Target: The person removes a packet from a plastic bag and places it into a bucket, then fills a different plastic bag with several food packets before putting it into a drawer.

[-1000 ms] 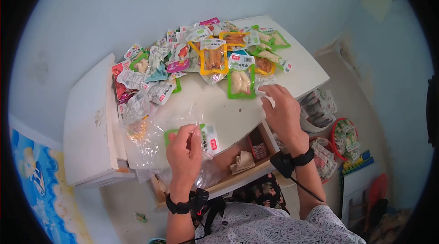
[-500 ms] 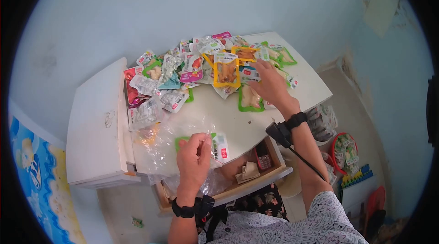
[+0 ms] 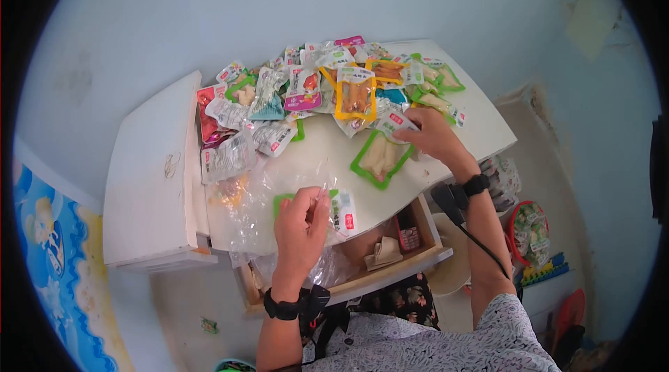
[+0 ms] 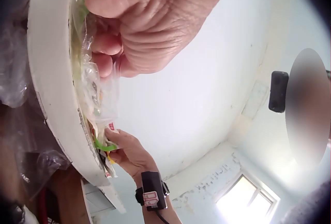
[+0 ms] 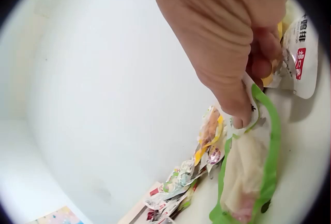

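My right hand point(image 3: 439, 138) pinches the white top of a green-edged snack packet point(image 3: 380, 157) with pale meat showing through its window. In the right wrist view, the thumb lies over the top of this packet point(image 5: 248, 172), and the packet slopes toward the table. Lower on the table, my left hand point(image 3: 300, 225) pinches the edge of a clear plastic bag point(image 3: 251, 211) with its fingers curled. Another green-and-white packet point(image 3: 343, 211) shows inside the bag, partly hidden behind the left hand. Orange contents show through the bag's left part.
A heap of colourful snack packets point(image 3: 303, 96) covers the back of the white table point(image 3: 334, 156). An open drawer point(image 3: 359, 288) in front holds a red device with keys point(image 3: 409, 234) and crumpled plastic. A raised white cabinet point(image 3: 150, 177) borders the left; a red basket of packets point(image 3: 531, 232) stands at right.
My right hand has reached forward to the green-edged packet, gripped its top and turned it so it lies tilted. The left hand keeps its pinch on the bag.
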Available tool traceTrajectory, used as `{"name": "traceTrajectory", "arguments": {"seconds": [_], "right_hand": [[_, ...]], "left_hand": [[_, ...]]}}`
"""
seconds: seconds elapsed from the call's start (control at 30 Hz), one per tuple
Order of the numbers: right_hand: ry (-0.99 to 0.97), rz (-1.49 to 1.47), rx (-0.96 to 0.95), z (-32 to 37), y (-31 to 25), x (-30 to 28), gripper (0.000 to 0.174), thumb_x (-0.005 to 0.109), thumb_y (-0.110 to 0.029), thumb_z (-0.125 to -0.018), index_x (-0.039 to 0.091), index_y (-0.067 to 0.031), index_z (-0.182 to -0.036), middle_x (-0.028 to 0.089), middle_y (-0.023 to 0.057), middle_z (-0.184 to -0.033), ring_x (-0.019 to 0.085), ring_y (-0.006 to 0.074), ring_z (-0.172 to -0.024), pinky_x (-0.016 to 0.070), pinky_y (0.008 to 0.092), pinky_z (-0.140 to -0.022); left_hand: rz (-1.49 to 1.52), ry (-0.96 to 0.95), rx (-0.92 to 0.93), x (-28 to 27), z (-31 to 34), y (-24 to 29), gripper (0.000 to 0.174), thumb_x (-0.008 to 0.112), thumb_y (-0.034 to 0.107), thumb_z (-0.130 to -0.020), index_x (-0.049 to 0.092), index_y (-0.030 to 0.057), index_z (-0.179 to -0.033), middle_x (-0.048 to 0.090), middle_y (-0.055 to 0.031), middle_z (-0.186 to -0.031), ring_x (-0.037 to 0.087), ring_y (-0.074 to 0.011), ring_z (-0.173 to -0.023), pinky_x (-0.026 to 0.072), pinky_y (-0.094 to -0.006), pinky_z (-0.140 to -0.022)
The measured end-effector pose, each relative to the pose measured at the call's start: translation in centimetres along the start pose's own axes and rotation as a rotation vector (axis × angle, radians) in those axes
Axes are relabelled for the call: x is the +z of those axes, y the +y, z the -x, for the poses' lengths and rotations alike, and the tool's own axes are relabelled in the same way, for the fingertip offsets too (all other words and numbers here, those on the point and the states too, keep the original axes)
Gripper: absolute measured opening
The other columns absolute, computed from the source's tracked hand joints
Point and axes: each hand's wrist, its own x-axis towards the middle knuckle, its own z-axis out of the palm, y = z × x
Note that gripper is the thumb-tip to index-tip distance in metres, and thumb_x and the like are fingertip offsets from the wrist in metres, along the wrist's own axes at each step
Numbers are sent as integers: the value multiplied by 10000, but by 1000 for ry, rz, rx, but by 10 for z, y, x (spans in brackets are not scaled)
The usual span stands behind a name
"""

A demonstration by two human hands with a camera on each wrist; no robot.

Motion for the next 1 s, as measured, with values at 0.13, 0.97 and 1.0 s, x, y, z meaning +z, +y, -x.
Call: {"name": "traceTrajectory", "arguments": {"seconds": [0.13,0.97,1.0], "right_hand": [[157,-236,-160,37,-16,3,237,691,-155,-953,558,27,-1026,618,120,-870,658,178,-724,490,331,-621],[276,-865,-37,96,-68,108,128,613,-54,-1022,504,12,-1012,568,42,-925,658,93,-845,604,275,-652],[169,-1022,27,100,-85,104,132,618,-77,-1026,514,5,-1025,566,32,-918,633,82,-858,591,269,-686]], "left_hand": [[24,3,-45,0,1,-1,163,638,103,-1022,634,-6,-1143,613,-6,-749,536,-43,-611,426,-230,-543],[-66,132,6,-1,9,39,183,653,67,-996,639,28,-1174,674,-78,-726,623,-124,-592,496,-271,-585],[-72,120,8,0,8,38,184,652,69,-996,639,27,-1175,678,-79,-733,623,-125,-595,498,-274,-584]]}}
